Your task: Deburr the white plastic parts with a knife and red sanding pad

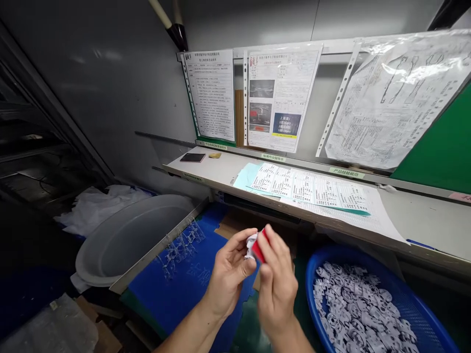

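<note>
Red piece [258, 254], white part [250, 245] partly hidden by hands [277, 282].

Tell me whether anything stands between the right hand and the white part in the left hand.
Yes: a red piece, held by the right hand, is between that hand and the white part; blur hides any contact.

A: Hands, head view?
B: Left hand [232, 274] bare, right hand [278, 282] bare; wrists [215, 305] likewise.
A: Forearms?
B: Left forearm [195, 326] and right forearm [290, 338] uncovered to the lower edge of view. Right fingers [280, 251] blurred, nail detail unclear.
</note>
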Demonstrator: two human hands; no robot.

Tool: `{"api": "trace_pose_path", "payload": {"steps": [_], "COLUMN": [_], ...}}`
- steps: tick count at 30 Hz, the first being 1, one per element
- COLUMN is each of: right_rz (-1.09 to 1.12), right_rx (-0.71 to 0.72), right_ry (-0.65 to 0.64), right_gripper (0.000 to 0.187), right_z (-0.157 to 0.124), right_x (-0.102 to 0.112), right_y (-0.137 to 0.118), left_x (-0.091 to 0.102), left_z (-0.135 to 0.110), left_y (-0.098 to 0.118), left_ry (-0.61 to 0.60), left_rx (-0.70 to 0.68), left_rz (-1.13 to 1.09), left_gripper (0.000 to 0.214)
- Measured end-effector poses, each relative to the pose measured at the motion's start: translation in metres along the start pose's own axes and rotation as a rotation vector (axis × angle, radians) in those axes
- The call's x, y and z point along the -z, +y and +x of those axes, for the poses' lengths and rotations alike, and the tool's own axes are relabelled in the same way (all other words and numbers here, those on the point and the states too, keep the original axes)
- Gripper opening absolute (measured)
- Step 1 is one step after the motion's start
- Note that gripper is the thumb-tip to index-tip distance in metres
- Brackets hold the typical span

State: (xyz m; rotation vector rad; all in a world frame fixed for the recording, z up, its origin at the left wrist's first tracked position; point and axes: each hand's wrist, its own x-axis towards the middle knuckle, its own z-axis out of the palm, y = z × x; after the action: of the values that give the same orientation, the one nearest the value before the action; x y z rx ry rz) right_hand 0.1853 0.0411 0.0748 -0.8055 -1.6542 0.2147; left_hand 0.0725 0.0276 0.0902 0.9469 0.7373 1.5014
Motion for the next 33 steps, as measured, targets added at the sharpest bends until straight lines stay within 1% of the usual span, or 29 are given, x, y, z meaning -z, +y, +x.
{"api": "trace_pose_path", "payload": {"steps": [2,5,7,10,14,18,20,23,25,27,29,31,33], "right_rz": [-0.003,0.005,0.01,0.007,-0.021,-0.048,-0.052,-0.039,-0.04,-0.045,-0.052,-0.061,-0.073], "right_rx": [0.028,-0.013,-0.022,0.024,-0.042,-0.004,-0.022,-0.022,0.004,-0.008,-0.036,-0.01,0.029], "right_ry": [-0.022,-0.012,-0.006,0.01,0.06,0.077,0.103,0.084,0.075,0.093,0.098,0.087,0.088], "right_gripper": [0.043,0.042,0.043,0.043,0.043,0.044,0.044,0.045,0.044,0.043,0.043,0.044,0.044], "right_z": [-0.001,-0.002,-0.002,-0.002,-0.005,-0.007,-0.007,-0.007,-0.007,-0.007,-0.007,-0.006,-0.004], "right_x": [0.002,0.002,0.002,0.0,-0.002,-0.005,-0.007,-0.01,-0.01,-0.01,-0.009,-0.009,-0.01], "right_y": [0.001,0.002,0.001,0.0,-0.003,-0.006,-0.007,-0.007,-0.007,-0.006,-0.005,-0.005,-0.005], "left_x": [0.001,0.001,-0.001,-0.005,-0.009,-0.011,-0.012,-0.012,-0.012,-0.011,-0.01,-0.01,-0.011], "left_z": [0.001,0.0,-0.002,-0.003,-0.001,0.0,-0.001,-0.003,-0.004,-0.004,-0.005,-0.006,-0.006], "left_y": [0.002,0.001,-0.001,-0.003,-0.001,-0.004,-0.007,-0.008,-0.006,-0.005,-0.005,-0.005,-0.005], "left_ry": [-0.019,-0.058,-0.051,-0.046,0.007,0.023,0.04,0.059,0.039,0.025,0.051,0.078,0.059], "left_rx": [0.018,0.03,0.048,0.076,0.022,0.045,0.041,0.041,0.07,0.081,0.081,0.096,0.115], "left_rz": [0.006,-0.022,-0.071,-0.126,-0.181,-0.206,-0.195,-0.221,-0.247,-0.256,-0.261,-0.276,-0.28], "left_gripper": [0.052,0.055,0.052,0.046,0.043,0.042,0.043,0.04,0.039,0.043,0.048,0.047,0.043]}}
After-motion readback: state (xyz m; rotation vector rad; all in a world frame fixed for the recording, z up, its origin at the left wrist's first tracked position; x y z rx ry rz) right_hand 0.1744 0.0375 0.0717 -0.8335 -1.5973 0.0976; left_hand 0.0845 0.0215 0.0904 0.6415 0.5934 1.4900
